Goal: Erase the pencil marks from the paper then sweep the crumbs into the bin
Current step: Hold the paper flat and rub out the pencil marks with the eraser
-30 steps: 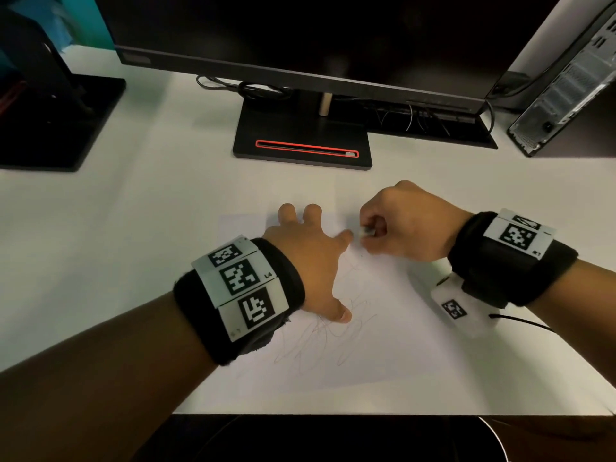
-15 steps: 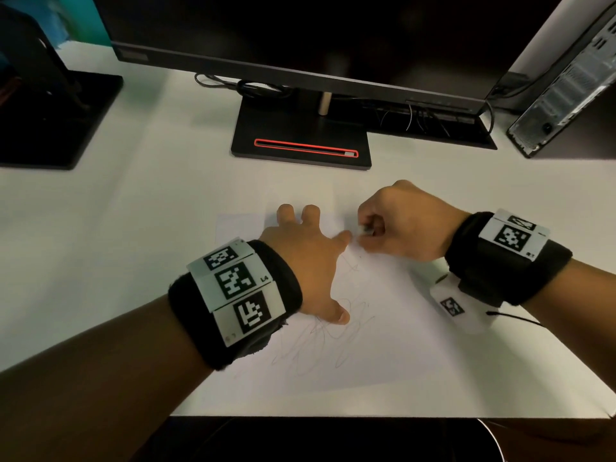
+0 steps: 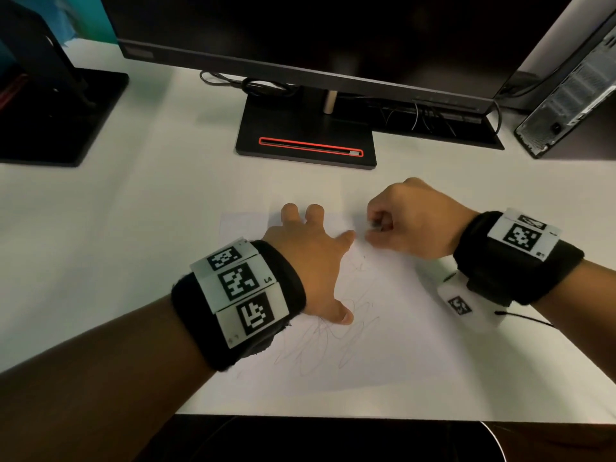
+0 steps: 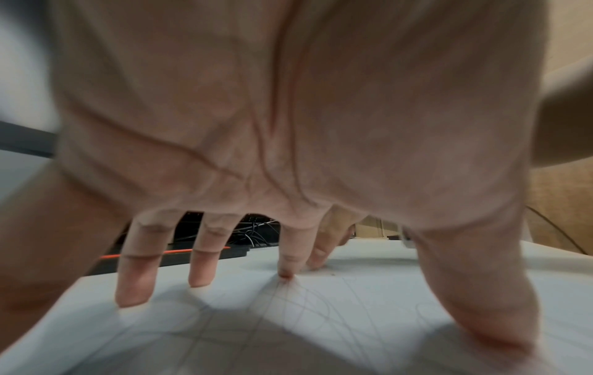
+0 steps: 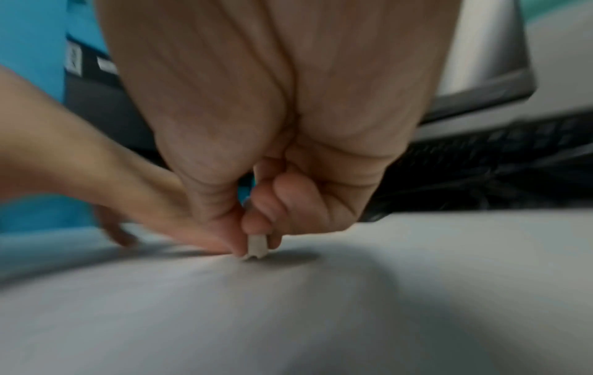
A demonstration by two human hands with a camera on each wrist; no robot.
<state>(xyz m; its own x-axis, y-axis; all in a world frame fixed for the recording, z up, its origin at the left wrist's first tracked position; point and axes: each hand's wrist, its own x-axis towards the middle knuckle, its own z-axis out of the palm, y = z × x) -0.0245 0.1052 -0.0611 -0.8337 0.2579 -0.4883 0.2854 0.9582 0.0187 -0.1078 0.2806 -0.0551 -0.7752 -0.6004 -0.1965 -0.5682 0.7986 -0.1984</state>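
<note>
A white sheet of paper (image 3: 393, 335) lies on the white desk, with grey pencil scribbles (image 3: 326, 341) across its near half. My left hand (image 3: 313, 255) lies flat on the sheet with fingers spread, pressing it down; its fingertips (image 4: 133, 291) touch the paper (image 4: 289, 329). My right hand (image 3: 406, 221) is curled at the sheet's far edge, just right of the left forefinger. It pinches a small white eraser (image 5: 256, 247) whose tip touches the paper (image 5: 289, 317). A tiny dark crumb (image 4: 333, 274) lies near the left forefinger.
A black monitor stand (image 3: 306, 138) with a red-edged slot sits behind the paper, under a wide monitor (image 3: 300, 38). Cables (image 3: 253, 83) trail behind it. Another black stand (image 3: 56, 108) is at far left, a computer case (image 3: 573, 95) at far right. The desk's front edge (image 3: 366, 416) is close.
The right hand with the eraser has shifted only slightly at the paper's far edge. The left hand has stayed flat on the sheet.
</note>
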